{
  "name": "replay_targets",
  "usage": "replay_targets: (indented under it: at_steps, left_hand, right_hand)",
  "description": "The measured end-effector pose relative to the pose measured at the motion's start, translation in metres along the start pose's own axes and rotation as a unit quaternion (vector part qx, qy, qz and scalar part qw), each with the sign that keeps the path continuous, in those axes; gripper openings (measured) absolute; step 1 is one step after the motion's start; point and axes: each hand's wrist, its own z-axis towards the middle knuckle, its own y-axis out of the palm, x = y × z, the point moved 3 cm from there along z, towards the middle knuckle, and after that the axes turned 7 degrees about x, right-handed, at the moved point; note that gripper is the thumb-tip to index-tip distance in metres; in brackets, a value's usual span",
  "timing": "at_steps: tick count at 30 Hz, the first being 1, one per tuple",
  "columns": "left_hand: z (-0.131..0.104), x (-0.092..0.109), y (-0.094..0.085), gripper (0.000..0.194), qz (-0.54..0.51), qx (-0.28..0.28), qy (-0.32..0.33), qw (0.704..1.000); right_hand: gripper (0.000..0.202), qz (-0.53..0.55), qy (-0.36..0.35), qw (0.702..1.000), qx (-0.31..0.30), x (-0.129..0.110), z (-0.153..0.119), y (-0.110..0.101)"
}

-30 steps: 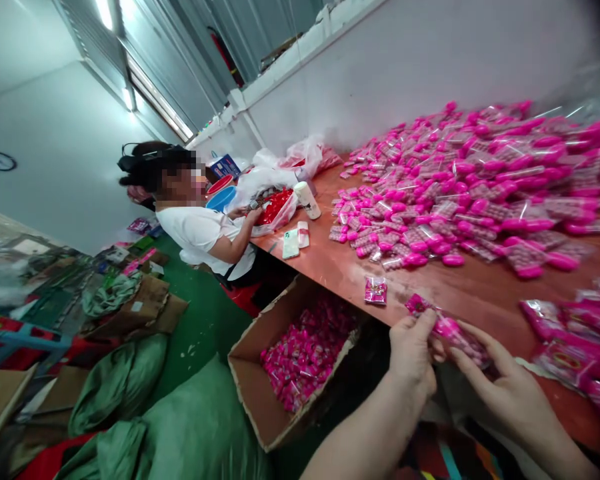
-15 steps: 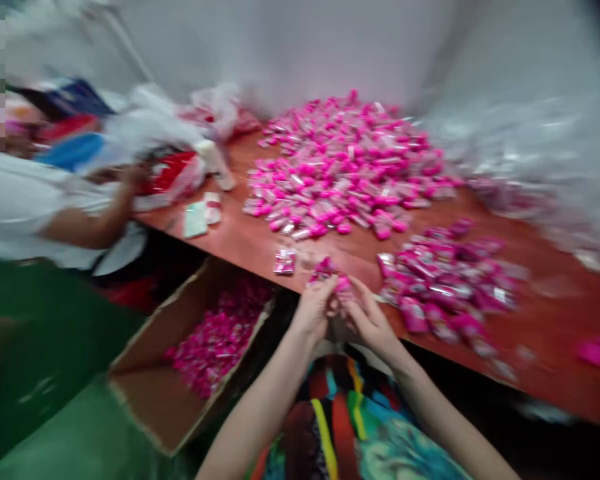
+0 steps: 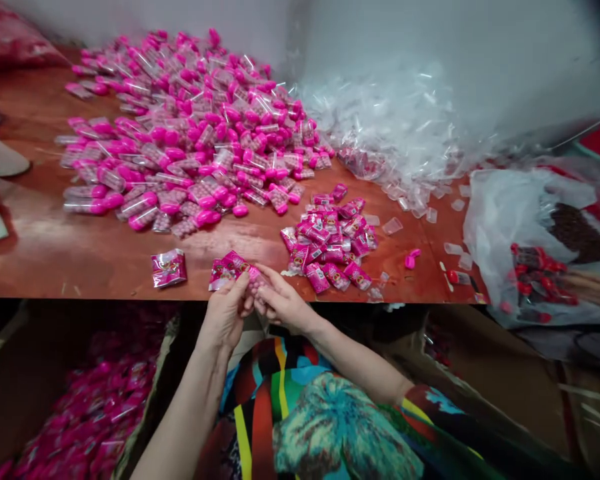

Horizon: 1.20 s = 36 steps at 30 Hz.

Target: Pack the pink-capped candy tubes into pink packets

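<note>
My two hands close together on one bead tube (image 3: 255,283), at the front edge of the table (image 3: 100,270).

My left hand (image 3: 225,312) and right hand (image 3: 286,304) are both narrow, fingers pinching the tube from two sides, I think to keep it steady. A printed wrapper (image 3: 226,268) is just beyond my left fingers; whether they pinch it also, I cannot tell. To the left lie flat packets (image 3: 169,268), and to the right a small pile of filled-looking packets (image 3: 330,243), both near, probably for a short reach. Behind is the large heap of pink-capped tubes (image 3: 195,143), and beside it clear cups (image 3: 395,127). Below the edge at left, a carton (image 3: 163,373) holds many pink packets.
</note>
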Motion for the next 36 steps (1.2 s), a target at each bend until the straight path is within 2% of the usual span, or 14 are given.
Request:
replay_targets:
  at_steps: [2,4,6,8,10,12,15,20,23,28,32,34,36]
  left_hand:
    - [0.000,-0.003,0.000,0.024,-0.009,-0.018,-0.007,1.000]
    - [0.000,-0.006,0.000,0.026,-0.013,-0.024,-0.005,1.000]
    - [-0.001,-0.009,0.000,0.029,-0.005,-0.005,0.008,1.000]
    - [-0.002,-0.013,0.000,0.031,0.006,0.026,0.021,0.999]
    - [-0.005,-0.018,0.001,0.031,0.008,0.036,0.019,0.999]
    - [-0.007,-0.022,0.002,0.031,0.001,0.022,0.013,1.000]
    - [-0.010,-0.022,0.005,0.033,0.012,-0.015,0.008,1.000]
    - [-0.004,-0.011,0.004,0.032,0.014,-0.019,0.015,1.000]
    - [-0.002,-0.007,0.002,0.031,0.006,-0.026,0.023,0.999]
    - [-0.005,-0.015,0.003,0.035,0.026,-0.055,0.030,0.998]
    - [-0.004,-0.023,0.005,0.038,0.051,-0.063,0.044,0.996]
    - [-0.003,-0.026,0.007,0.037,0.072,-0.068,0.051,0.994]
    - [-0.005,-0.028,0.008,0.035,0.092,-0.077,0.057,0.991]
  right_hand:
    - [0.065,-0.002,0.000,1.000,-0.004,0.001,0.000,-0.002]
    - [0.061,-0.079,-0.055,0.995,0.027,-0.001,-0.002,-0.005]
    - [0.058,-0.181,-0.110,0.975,0.066,-0.003,-0.004,-0.006]
    - [0.058,-0.222,-0.123,0.963,0.087,-0.002,-0.005,-0.005]
    - [0.058,-0.161,-0.087,0.979,0.086,0.002,-0.004,-0.004]
    - [0.061,-0.052,-0.021,0.997,0.061,0.005,-0.001,-0.003]
    - [0.068,0.050,0.044,0.998,0.015,0.004,0.000,-0.004]
    - [0.064,0.038,0.027,0.999,0.015,0.003,-0.004,-0.016]
    - [0.063,0.072,0.027,0.997,-0.001,0.008,-0.006,-0.021]
    - [0.054,0.137,0.014,0.990,0.004,0.017,-0.002,-0.023]
    - [0.055,0.137,0.021,0.990,0.032,0.024,0.003,-0.020]
    - [0.055,0.102,0.011,0.993,0.053,0.018,0.002,-0.024]
    - [0.052,0.057,-0.023,0.994,0.088,-0.001,-0.001,-0.034]
